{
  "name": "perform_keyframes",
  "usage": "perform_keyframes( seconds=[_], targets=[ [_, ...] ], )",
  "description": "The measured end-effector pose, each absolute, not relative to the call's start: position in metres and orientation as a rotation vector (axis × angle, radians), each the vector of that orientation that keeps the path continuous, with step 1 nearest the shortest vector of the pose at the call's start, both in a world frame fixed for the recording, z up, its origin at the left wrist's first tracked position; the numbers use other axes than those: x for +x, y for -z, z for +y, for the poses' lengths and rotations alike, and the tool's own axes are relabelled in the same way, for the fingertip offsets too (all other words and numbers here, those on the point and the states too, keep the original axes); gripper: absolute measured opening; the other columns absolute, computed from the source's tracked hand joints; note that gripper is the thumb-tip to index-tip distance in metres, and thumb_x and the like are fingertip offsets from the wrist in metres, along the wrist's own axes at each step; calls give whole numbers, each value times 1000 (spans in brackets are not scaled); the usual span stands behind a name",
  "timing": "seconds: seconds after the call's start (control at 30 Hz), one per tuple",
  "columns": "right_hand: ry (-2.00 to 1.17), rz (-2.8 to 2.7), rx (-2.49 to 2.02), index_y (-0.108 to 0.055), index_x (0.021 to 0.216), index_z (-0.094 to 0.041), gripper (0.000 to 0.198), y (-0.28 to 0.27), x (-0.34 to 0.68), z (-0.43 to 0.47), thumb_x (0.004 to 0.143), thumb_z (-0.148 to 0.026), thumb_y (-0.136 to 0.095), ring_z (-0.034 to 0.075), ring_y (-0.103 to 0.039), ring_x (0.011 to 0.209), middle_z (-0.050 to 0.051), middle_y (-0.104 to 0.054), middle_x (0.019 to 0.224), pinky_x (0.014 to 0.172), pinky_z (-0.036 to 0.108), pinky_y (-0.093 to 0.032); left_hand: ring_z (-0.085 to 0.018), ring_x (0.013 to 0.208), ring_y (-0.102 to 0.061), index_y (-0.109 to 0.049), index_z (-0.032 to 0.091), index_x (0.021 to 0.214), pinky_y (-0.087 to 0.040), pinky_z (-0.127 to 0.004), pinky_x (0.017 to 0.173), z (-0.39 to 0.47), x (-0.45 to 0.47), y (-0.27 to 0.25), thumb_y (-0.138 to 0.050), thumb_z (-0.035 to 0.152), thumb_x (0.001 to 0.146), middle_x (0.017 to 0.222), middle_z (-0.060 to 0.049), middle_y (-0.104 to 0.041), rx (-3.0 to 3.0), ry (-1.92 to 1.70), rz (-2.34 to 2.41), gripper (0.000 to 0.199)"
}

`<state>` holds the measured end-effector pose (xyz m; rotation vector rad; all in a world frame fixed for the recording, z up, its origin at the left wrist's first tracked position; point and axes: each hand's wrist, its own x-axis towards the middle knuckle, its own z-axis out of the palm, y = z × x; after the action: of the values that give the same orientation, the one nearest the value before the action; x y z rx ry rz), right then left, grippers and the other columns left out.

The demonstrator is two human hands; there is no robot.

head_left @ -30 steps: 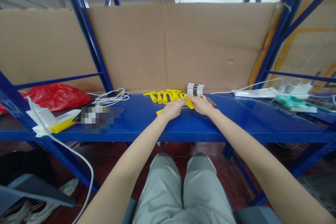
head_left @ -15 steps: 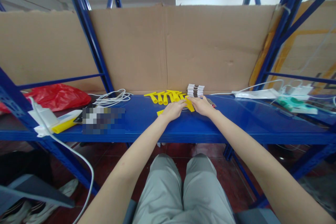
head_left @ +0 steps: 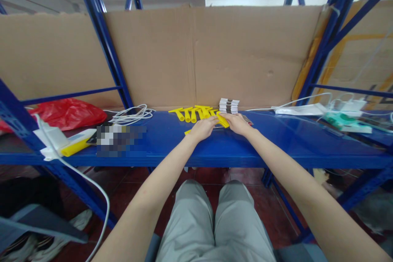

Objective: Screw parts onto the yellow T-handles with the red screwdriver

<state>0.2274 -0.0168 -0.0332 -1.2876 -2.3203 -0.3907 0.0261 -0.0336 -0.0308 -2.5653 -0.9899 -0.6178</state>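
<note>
A yellow T-shaped plastic scraper [head_left: 222,121] is between my two hands at the middle of the blue shelf. My left hand [head_left: 202,128] has its fingers closed on the scraper's left side. From the right, my right hand [head_left: 237,123] pinches the same scraper. Behind my left hand, several more yellow scrapers [head_left: 188,115] lie in a row with their crossbars toward the cardboard. Part of another yellow piece [head_left: 187,132] shows beside my left wrist. A stack of small white packs with dark bands [head_left: 229,106] stands just behind my right hand.
A small flat item [head_left: 247,120] lies right of my right hand. Coiled white cable [head_left: 135,114], a red plastic bag [head_left: 72,114] and a power strip sit left. Adapters [head_left: 351,107] and a green-white packet [head_left: 346,122] are at right. Cardboard [head_left: 196,57] walls the back.
The scraper in my hands has tilted, its near end moving slightly right and up. My hands have barely shifted. Something pale now shows below the shelf at right.
</note>
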Motion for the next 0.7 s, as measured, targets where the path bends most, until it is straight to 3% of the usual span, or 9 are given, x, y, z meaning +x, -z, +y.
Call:
perform_keyframes(
  seconds=[0.2,0.43,0.7],
  targets=[
    [370,-2307,-1320,-48,137,-24,64,33,228,-15,78,-2,-39,23,-52,123,6,-53,137,99,42,-41,-19,120,-55,-56,21,129,-46,-35,99,-35,27,30,-39,11,90,138,-7,-53,-2561,619,-993,43],
    [428,-2321,-1332,-52,133,-20,58,32,227,-18,79,-3,-38,24,-52,122,10,-57,133,96,44,-39,-20,121,-55,-57,20,128,-46,-34,99,-40,27,29,-41,12,91,139,-8,-51,-2552,568,-1061,41],
    [605,-2374,-1285,-53,130,-17,50,29,226,-25,83,-7,-42,26,-48,125,15,-49,140,99,47,-32,-18,114,-59,-60,23,123,-48,-33,96,-39,30,31,-39,12,90,134,-5,-57,-2550,512,-926,40]
  ],
)
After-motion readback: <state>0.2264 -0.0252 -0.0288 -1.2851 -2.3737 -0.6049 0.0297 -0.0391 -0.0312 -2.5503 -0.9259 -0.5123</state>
